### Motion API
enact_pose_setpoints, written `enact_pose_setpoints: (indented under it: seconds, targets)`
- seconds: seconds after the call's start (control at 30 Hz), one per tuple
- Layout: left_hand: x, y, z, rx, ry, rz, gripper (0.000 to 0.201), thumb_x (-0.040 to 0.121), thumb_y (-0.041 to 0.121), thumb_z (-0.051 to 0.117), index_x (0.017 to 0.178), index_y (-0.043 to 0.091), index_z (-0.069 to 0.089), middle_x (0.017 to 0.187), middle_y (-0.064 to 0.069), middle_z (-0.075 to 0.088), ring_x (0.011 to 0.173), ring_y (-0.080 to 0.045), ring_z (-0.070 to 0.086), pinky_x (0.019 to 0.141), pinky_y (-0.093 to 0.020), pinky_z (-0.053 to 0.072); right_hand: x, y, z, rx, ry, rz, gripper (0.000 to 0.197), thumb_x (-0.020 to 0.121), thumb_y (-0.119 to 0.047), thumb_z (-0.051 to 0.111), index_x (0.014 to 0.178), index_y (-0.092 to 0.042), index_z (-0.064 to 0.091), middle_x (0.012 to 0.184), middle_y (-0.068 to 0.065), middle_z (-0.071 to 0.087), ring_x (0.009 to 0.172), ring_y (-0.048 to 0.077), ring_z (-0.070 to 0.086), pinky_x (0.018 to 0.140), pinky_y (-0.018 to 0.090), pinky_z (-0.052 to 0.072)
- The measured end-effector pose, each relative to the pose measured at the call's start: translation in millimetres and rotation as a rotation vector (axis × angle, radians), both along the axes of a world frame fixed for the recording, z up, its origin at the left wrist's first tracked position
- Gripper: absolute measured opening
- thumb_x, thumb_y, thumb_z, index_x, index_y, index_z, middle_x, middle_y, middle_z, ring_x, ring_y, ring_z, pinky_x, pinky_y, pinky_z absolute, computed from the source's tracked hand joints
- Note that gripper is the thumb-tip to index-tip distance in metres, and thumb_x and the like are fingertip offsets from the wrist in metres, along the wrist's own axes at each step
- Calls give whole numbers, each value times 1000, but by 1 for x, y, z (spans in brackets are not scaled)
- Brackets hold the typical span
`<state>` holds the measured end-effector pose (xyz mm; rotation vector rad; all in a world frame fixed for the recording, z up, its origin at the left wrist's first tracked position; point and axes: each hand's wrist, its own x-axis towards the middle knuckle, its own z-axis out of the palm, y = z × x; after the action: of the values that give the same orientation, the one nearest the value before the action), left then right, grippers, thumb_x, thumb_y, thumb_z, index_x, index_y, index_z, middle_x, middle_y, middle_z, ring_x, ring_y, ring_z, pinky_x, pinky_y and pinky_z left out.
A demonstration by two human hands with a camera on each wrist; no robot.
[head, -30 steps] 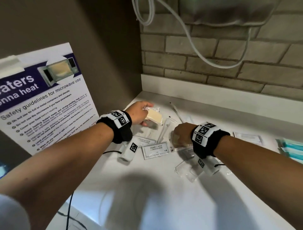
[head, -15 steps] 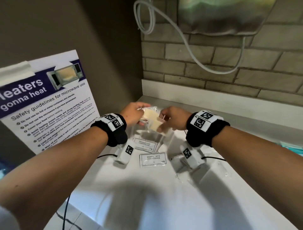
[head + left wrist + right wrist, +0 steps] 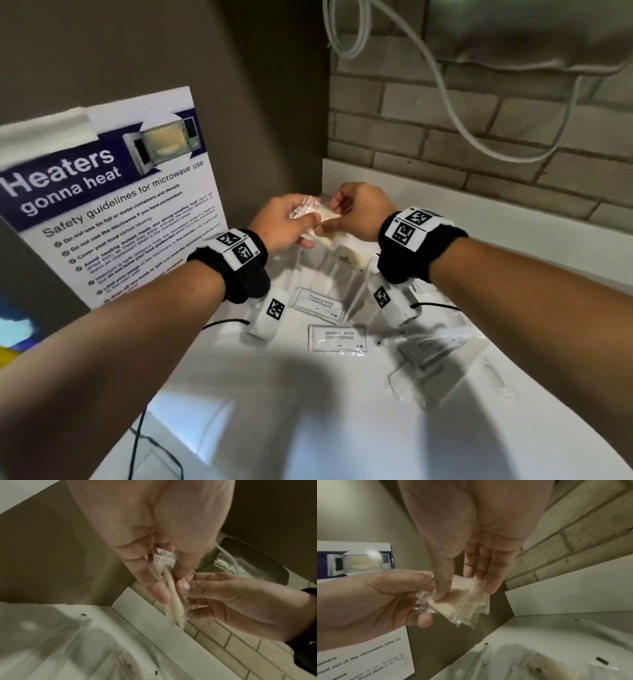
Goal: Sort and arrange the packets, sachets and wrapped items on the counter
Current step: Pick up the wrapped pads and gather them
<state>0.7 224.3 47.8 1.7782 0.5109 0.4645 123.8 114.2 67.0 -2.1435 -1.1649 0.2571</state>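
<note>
Both hands meet above the back of the white counter (image 3: 342, 394), holding a small stack of cream-coloured items in clear wrappers (image 3: 317, 219) (image 3: 462, 600) (image 3: 171, 592). My left hand (image 3: 291, 222) grips the stack's crinkled left end (image 3: 161, 558). My right hand (image 3: 356, 212) pinches its right side between thumb and fingers (image 3: 440, 592). Two white shampoo sachets (image 3: 317, 305) (image 3: 337, 339) lie flat on the counter below the hands. Another cream wrapped item (image 3: 352, 257) lies under the right wrist.
Clear plastic packets (image 3: 428, 356) lie at the right on the counter. A microwave safety poster (image 3: 113, 212) leans at the left. A brick wall (image 3: 445, 137) with a hanging white cable (image 3: 462, 126) stands behind. The counter's front edge falls away at the lower left.
My right hand has come up from the counter to meet the left hand. Both now hold the wrapped cream items together, raised a little above the counter.
</note>
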Motion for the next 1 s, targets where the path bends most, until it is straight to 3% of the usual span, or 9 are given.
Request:
enact_pose_setpoints:
  seconds: [0.13, 0.23, 0.3, 0.4, 0.47, 0.67, 0.8, 0.9, 1.0]
  targets:
    - [-1, 9, -16, -10, 21, 38, 29, 91, 2, 60, 118, 12, 62, 98, -7, 67, 63, -11, 69, 56, -21, 59, 22, 4, -16, -118, 102, 36, 58, 59, -42, 89, 103, -20, 58, 90, -5, 63, 81, 11, 60, 77, 23, 48]
    - [0, 20, -26, -13, 54, 86, 32, 92, 5, 60, 123, 10, 60, 101, -7, 68, 62, -7, 70, 58, -19, 58, 45, 8, -35, -218, 171, 26, 41, 72, -29, 82, 105, -19, 62, 102, 1, 66, 99, 20, 63, 88, 27, 48]
    - [2, 24, -29, -25, 69, 100, 34, 93, 6, 59, 127, 9, 58, 108, -8, 67, 70, -12, 70, 63, -23, 60, 53, 12, -49, -314, 93, 9, 33, 77, -28, 75, 106, -18, 65, 105, 0, 68, 101, 21, 64, 79, 24, 48]
    - [7, 27, -33, -42, 83, 95, 35, 93, 5, 58, 128, 7, 57, 112, -11, 65, 73, -16, 68, 61, -21, 60, 54, 23, -69, -608, -168, 59, 43, 73, -41, 74, 108, -18, 63, 108, 0, 66, 99, 25, 63, 86, 32, 53]
    - [10, 27, -36, -50, 75, 95, 33, 93, 4, 58, 125, 7, 58, 112, -14, 65, 75, -18, 68, 63, -25, 60, 50, 29, -80, -715, -334, 81, 43, 76, -42, 70, 108, -14, 64, 108, 5, 66, 90, 28, 62, 80, 29, 53]
    - [9, 24, -36, -6, 88, 77, 28, 92, 9, 60, 120, 17, 61, 102, -3, 67, 69, -25, 70, 71, -35, 59, 53, 35, -88, -671, -283, 14, 37, 73, -39, 74, 98, -12, 71, 96, 8, 72, 74, 27, 61, 65, 25, 46]
    - [2, 23, -30, -17, 45, 95, 28, 92, 6, 59, 119, 14, 61, 101, -4, 68, 75, -22, 71, 68, -33, 61, 39, 18, -68, -542, -258, 65, 28, 83, -30, 65, 100, -7, 70, 97, 8, 69, 86, 26, 62, 69, 23, 38]
    - [1, 13, -25, -30, 18, 98, 27, 92, 7, 60, 118, 15, 61, 97, 0, 68, 65, -12, 70, 65, -29, 61, 14, -14, -49, -440, -79, 190, 19, 84, -18, 65, 96, -4, 70, 89, 10, 67, 81, 23, 57, 70, 24, 38]
    - [6, -15, -26, 17, 58, 12, 27, 92, 13, 60, 118, 22, 62, 105, 4, 62, 67, -17, 69, 74, -44, 60, -12, -54, -41, -384, 3, 266, 12, 82, -16, 69, 92, -8, 70, 88, 6, 70, 83, 22, 62, 77, 32, 48]
